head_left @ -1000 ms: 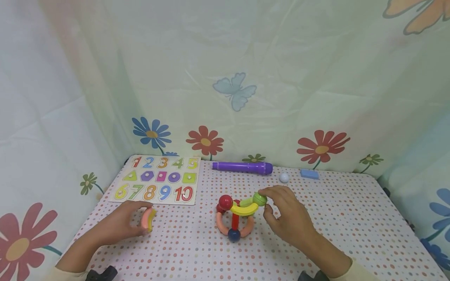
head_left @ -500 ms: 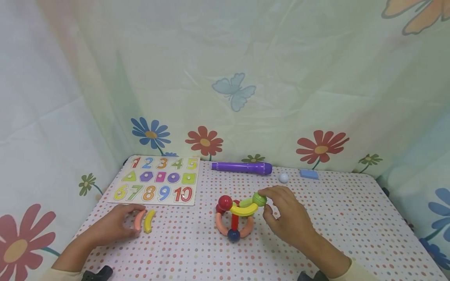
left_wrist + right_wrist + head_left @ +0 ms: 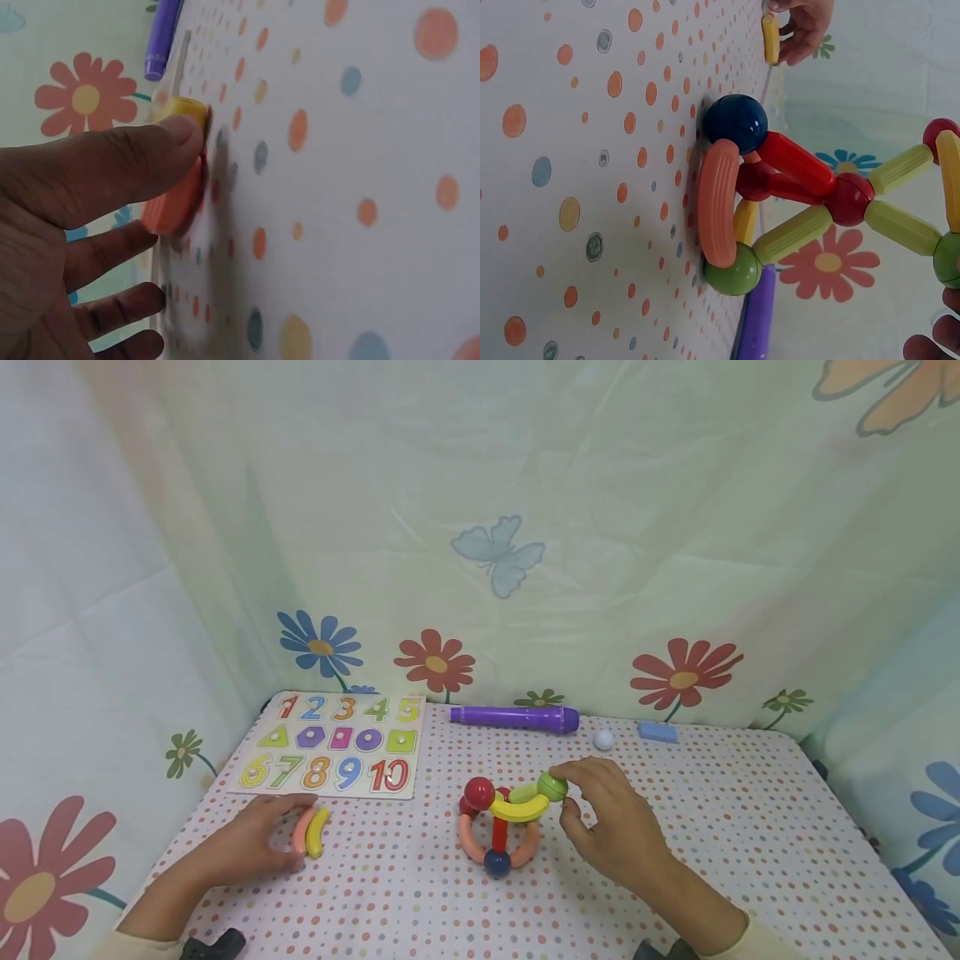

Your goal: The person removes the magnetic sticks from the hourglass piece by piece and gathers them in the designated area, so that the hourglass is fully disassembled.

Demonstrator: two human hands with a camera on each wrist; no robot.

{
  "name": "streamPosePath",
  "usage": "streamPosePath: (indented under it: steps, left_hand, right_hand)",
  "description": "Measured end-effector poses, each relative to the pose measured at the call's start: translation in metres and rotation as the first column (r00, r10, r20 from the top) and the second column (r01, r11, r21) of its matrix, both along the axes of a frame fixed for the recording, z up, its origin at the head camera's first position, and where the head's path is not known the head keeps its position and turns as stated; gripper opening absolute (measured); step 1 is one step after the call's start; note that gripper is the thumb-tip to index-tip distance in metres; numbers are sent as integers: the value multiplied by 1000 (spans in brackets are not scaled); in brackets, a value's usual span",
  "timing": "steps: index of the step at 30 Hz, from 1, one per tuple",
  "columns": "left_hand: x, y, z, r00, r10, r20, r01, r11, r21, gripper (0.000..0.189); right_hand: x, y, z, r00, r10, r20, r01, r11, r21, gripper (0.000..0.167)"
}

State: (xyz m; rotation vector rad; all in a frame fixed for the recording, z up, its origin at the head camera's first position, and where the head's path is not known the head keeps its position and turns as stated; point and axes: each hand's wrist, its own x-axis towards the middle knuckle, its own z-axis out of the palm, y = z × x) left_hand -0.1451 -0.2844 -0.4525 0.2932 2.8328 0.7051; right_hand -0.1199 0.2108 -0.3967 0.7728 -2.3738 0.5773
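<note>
At the left of the head view, my left hand (image 3: 247, 839) pinches a curved salmon-orange stick (image 3: 302, 832) between thumb and fingers. Right beside it, a curved yellow stick (image 3: 318, 832) lies on the table; in the left wrist view the thumb overlaps the orange stick (image 3: 174, 199) and yellow stick (image 3: 187, 109). A ball-and-stick toy structure (image 3: 500, 833) stands at mid-table, with a dark blue ball (image 3: 736, 124) low in front and red balls higher up. My right hand (image 3: 618, 822) holds the green ball (image 3: 552, 787) at its upper right end, where a yellow curved stick (image 3: 519, 811) joins.
A number-and-shape puzzle board (image 3: 326, 745) lies at the back left. Along the back are a purple toy microphone (image 3: 514, 718), a white ball (image 3: 603, 740) and a light blue block (image 3: 657, 732). A floral curtain (image 3: 495, 635) rises behind the dotted table (image 3: 390, 902).
My left hand drew the orange stick leftward, away from the yellow one, then brought it back against it. The right hand and the structure have stayed in place.
</note>
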Motion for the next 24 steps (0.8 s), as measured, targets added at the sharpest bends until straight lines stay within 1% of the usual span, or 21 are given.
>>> streamPosePath:
  steps: [2,3,5,8,10,12,13,15,17,18,20,22,24]
  left_hand:
    - [1,2,2,999,-19,-37,19,1000,1,88]
    - [1,4,4,997,-27,-66,27,1000,2,86]
    - [3,12,9,989,-41,-142,43,999,12,76]
    - [8,33,22,970,-34,-241,47,998,49,59]
    - [12,51,33,962,-31,-270,61,993,105,49]
    - [15,70,45,963,-53,-264,104,978,183,43]
    - [16,79,49,964,-73,-257,133,965,225,41]
    - [18,97,57,966,-110,-236,182,934,309,38]
    - [20,115,62,964,-147,-220,223,898,378,37]
    - [21,123,63,966,-152,-211,228,887,403,38]
    - [23,139,64,967,-153,-205,230,871,435,42]
    - [24,154,66,972,-145,-185,215,863,457,45]
    - [25,167,65,975,-136,-174,204,855,477,48]
  right_hand:
    - [0,0,0,1000,-1,-3,1,1000,-1,41]
    - [0,0,0,1000,0,-3,0,1000,-2,41]
    - [0,-1,0,1000,4,-3,-4,1000,-4,41]
    - [-1,0,0,1000,4,0,-4,1000,-3,41]
    - [-1,0,0,1000,7,4,-7,1000,-7,41]
    - [-1,0,0,1000,5,3,-5,1000,-7,41]
    - [0,0,1,1000,5,1,-5,1000,-8,42]
    - [0,0,1,1000,5,-2,-5,1000,-10,42]
    - [0,0,1,1000,3,-3,-3,1000,-7,42]
    - [0,0,1,1000,2,-3,-2,1000,-7,42]
    - [0,0,1,1000,1,-3,-1,1000,-8,42]
    - [0,0,1,1000,3,-3,-3,1000,-11,42]
    - [0,0,1,1000,9,-26,-9,1000,-15,44]
